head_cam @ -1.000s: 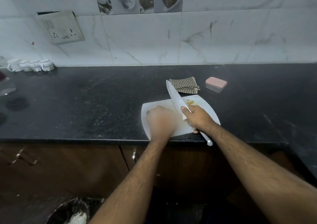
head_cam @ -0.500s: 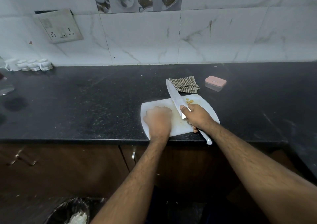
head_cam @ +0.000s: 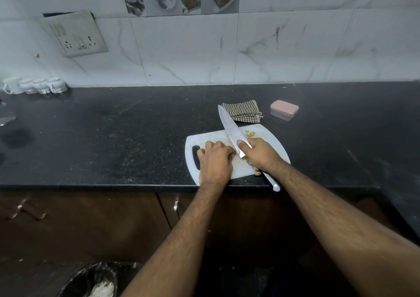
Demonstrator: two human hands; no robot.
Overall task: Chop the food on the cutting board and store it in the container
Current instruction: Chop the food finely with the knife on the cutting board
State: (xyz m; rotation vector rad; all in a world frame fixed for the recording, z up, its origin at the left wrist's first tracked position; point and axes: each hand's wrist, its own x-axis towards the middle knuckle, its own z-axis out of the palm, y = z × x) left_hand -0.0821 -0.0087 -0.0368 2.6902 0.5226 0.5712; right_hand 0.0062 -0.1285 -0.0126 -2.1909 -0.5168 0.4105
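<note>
A white cutting board (head_cam: 275, 142) lies at the front edge of the black counter. My right hand (head_cam: 261, 154) grips a large knife (head_cam: 229, 127) by the handle, thumb on the blade, which slants away to the upper left over the board. My left hand (head_cam: 214, 160) lies knuckles-up on the board with curled fingers just left of the blade; whatever it holds is hidden beneath it. A few small yellow food pieces (head_cam: 250, 134) sit near the board's far edge. A small clear container with a pink lid (head_cam: 284, 109) stands behind the board to the right.
A folded checked cloth (head_cam: 243, 113) lies just behind the board. White cups (head_cam: 36, 85) line the wall at far left. A socket plate (head_cam: 75, 34) hangs on the tiled wall. A bin (head_cam: 91, 280) stands on the floor below, in front of dark cabinet doors.
My left hand has shifted slightly left on the board, uncovering the board's handle slot less; the knife and right hand stay in almost the same place.
</note>
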